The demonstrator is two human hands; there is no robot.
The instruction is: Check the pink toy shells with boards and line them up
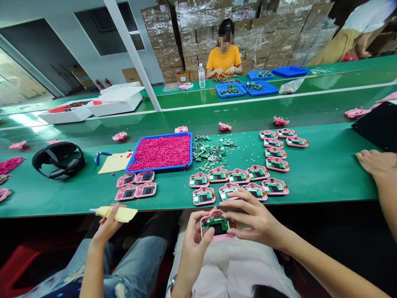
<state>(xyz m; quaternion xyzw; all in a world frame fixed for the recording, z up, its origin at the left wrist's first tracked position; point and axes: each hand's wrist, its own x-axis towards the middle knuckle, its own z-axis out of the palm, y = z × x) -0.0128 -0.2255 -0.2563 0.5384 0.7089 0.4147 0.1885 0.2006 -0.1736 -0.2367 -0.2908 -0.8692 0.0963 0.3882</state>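
Note:
A pink shell with a green circuit board and a dark square part (218, 224) is held just off the table's front edge. My left hand (196, 240) grips its left side, thumb over the lower left of the board. On its right side rest the fingertips of my right hand (252, 217), fingers spread, touching the rim and board. Right behind my hands, similar pink shells with boards (204, 195) lie in two rows on the green table (167, 192). More such shells (277, 164) stand in columns farther back right.
A blue tray of small pink parts (163, 151) lies beside loose circuit boards (209, 153). Black headgear (58, 160) and blue pliers (101, 156) are at left. A neighbour's hand holds a yellow-wrapped tool (119, 214); another person's hand (374, 161) rests at right.

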